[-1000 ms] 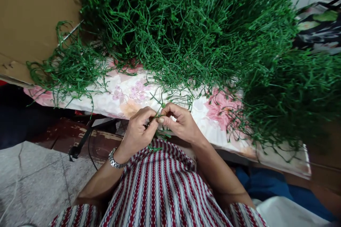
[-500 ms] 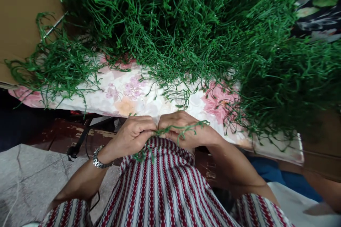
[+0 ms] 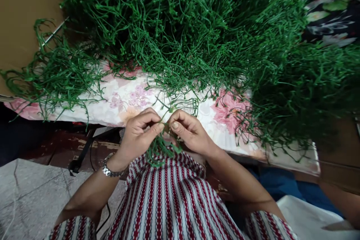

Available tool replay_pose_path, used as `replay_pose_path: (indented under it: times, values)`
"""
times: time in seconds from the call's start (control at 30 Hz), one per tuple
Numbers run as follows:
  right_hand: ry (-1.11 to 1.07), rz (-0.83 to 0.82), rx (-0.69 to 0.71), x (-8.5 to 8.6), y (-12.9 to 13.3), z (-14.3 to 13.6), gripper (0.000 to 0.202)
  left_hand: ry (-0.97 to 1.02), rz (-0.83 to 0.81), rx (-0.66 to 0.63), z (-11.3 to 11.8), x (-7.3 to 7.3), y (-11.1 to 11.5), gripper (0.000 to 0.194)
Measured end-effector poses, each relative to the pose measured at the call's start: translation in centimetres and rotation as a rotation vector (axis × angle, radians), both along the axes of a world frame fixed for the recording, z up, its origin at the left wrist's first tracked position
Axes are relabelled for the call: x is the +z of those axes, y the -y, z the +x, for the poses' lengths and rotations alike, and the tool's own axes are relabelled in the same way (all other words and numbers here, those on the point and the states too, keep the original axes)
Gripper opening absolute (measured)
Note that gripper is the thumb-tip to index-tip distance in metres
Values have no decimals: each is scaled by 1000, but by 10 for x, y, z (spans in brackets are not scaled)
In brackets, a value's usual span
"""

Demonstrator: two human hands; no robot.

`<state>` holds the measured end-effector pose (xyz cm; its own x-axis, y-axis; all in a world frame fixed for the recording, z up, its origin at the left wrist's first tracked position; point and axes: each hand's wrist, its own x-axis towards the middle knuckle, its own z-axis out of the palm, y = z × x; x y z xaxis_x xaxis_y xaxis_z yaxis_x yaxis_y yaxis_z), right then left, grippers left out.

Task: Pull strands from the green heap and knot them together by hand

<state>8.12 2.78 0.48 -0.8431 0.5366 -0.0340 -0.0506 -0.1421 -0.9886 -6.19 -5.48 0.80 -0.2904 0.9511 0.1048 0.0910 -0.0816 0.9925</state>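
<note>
My left hand (image 3: pixel 139 135) pinches a small bunch of green plastic stems (image 3: pixel 157 152) between thumb and fingers, and the stems hang down over the striped clothing. Close beside it, my right hand (image 3: pixel 191 131) has its thumb pressed to its fingers on the upper part of the same bunch. Both hands are over the front edge of the table, fingertips nearly touching. A large heap of green stems (image 3: pixel 180 22) covers the back of the flowered tablecloth (image 3: pixel 126 101). A smaller pile (image 3: pixel 62 75) lies at the left.
Brown cardboard (image 3: pixel 25 11) stands at the back left, with a thin metal rod (image 3: pixel 53 33) beside it. A dark flowered bag (image 3: pixel 332 22) is at the back right. At the lower right are blue cloth and a white item (image 3: pixel 312 213).
My hands have turned so the thumbs face up and have risen slightly. The bunch, which lay across my right hand, now hangs between the two hands.
</note>
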Motion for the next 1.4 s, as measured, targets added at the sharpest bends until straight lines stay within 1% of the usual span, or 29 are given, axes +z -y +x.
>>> replay_pose_path:
  times: [0.03,0.1,0.17,0.23,0.27,0.33,0.47,0.53,0.6,0.67,0.77,0.83,0.87,0.93,0.97,1.0,1.03,1.07,1.1,1.13,1.17,1.27,1.33,1.4]
  values:
    - [-32,-104,-48,-3,5,-3,22,-26,-8,4,3,-2,-2,12]
    - [-74,-211,-115,-7,10,-5,24,-82,-20,4,8,-4,-3,13]
    - [-62,-236,-132,-10,11,-5,26,-140,-19,21,11,-4,-4,13]
    - [-20,-180,-101,-13,9,-1,27,-194,-16,21,14,-4,-4,13]
    - [-1,-115,-88,-14,7,1,26,-216,-7,14,15,-4,-3,13]
    - [40,77,-91,-16,4,8,24,-252,13,-9,15,-4,-3,13]
    - [83,484,-160,-19,-1,19,19,-269,-5,-105,14,-7,-3,13]
    - [73,643,-178,-20,-3,24,17,-270,-32,-164,11,-7,-4,14]
    - [72,760,-155,-18,-5,28,16,-294,-56,-228,7,-5,-5,16]
    - [90,840,-64,-15,-7,32,17,-331,-85,-326,4,-2,-6,17]
    - [136,900,210,-6,-10,36,16,-388,-138,-549,2,5,-7,16]
    - [145,877,400,1,-12,37,15,-442,-159,-690,2,11,-6,17]
    - [137,858,471,5,-13,39,14,-469,-157,-742,2,14,-6,18]
    - [100,816,554,11,-16,44,14,-483,-152,-808,-3,20,-5,19]
    - [76,788,572,13,-18,48,15,-460,-163,-817,-7,22,-4,20]
    - [59,744,574,14,-21,53,16,-417,-183,-798,-14,24,-3,21]
    - [53,687,548,15,-23,58,17,-362,-207,-751,-20,25,-2,22]
    - [60,630,493,14,-26,63,18,-297,-227,-665,-27,26,-2,22]
    - [76,580,419,13,-28,66,19,-235,-233,-548,-32,26,-2,19]
    - [95,542,333,10,-29,67,19,-188,-203,-418,-35,25,-3,18]
    - [111,516,254,7,-30,66,18,-168,-196,-346,-35,24,-4,16]
    - [97,414,60,-4,-25,47,18,-86,-190,-302,-19,15,-13,14]
    - [51,248,-40,-11,-18,30,19,30,-146,-228,-3,6,-18,14]
    - [-11,40,-97,-16,-10,17,21,130,-125,-151,10,-3,-21,15]
